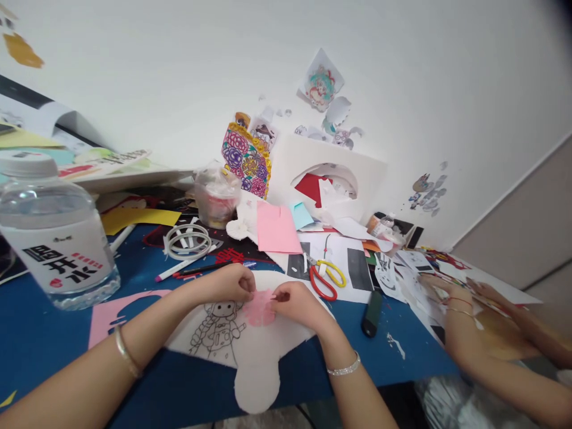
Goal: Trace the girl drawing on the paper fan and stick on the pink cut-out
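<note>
My left hand pinches the upper left edge of a small pink paper cutout. The cutout's right edge is between the fingertips of my right hand. Under both hands lies a white paper fan, its rounded handle reaching over the table's front edge. A black line drawing of a braided figure covers the fan's left part, partly hidden by my left hand. Left of the fan, under my forearm, is a pink paper sheet with a shape cut out.
Red-and-yellow scissors and a dark green box cutter lie to the right. A water bottle stands at the left. Markers, a tape roll and paper scraps crowd the back. Another person's arms work at the right.
</note>
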